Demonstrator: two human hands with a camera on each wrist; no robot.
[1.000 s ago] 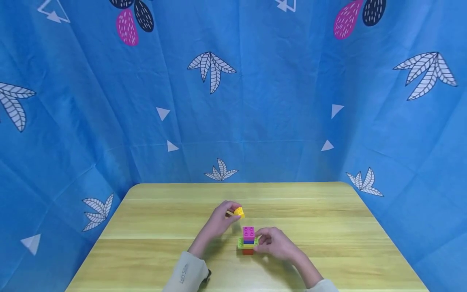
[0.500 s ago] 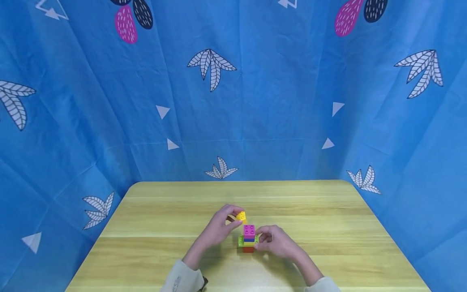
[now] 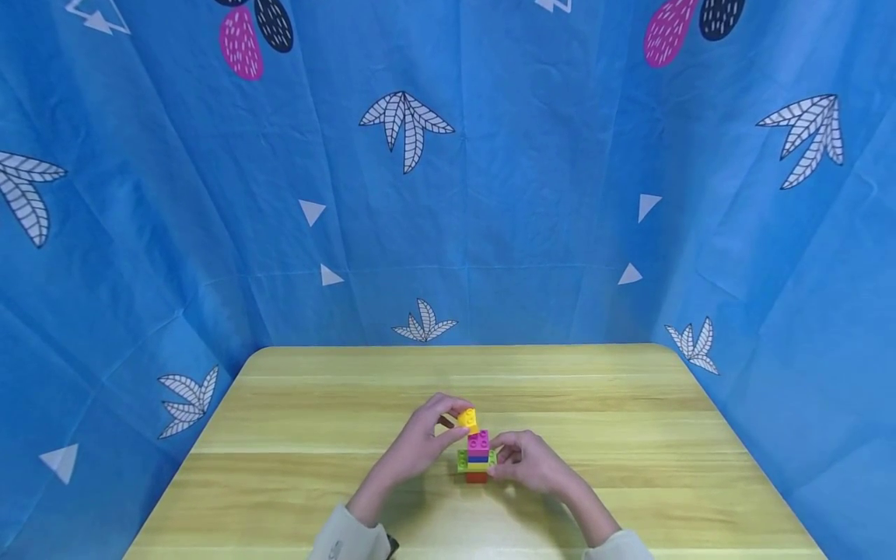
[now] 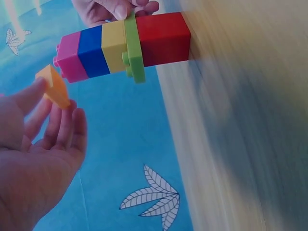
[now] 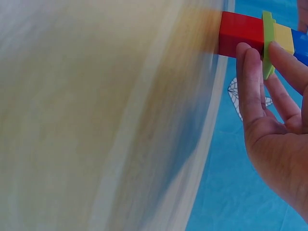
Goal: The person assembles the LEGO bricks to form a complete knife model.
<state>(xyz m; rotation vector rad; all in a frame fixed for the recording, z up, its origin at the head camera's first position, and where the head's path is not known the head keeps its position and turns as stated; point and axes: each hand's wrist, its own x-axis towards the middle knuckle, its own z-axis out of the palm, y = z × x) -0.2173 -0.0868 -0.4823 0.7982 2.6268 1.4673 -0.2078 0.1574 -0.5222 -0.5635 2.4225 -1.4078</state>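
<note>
A tower of toy building bricks stands upright on the table: red brick [image 4: 164,39] at the bottom, then a wider light green plate [image 4: 135,53], a yellow brick [image 4: 114,47], a blue brick [image 4: 93,52] and a pink brick [image 3: 478,441] on top. Between thumb and fingers, my left hand [image 3: 420,438] pinches an orange-yellow brick [image 4: 57,88]. That brick is tilted, close to the pink brick's studs; in the left wrist view a small gap shows. My right hand [image 3: 532,462] holds the tower's right side, thumb and fingers around the green plate's end and against the red brick.
The wooden table [image 3: 630,404] extends around the tower on all sides. A blue patterned curtain [image 3: 539,233] hangs behind the table and along both sides.
My left hand has brought the orange-yellow brick down and to the right, from behind the tower to right by its top. My right hand and the tower stay in place.
</note>
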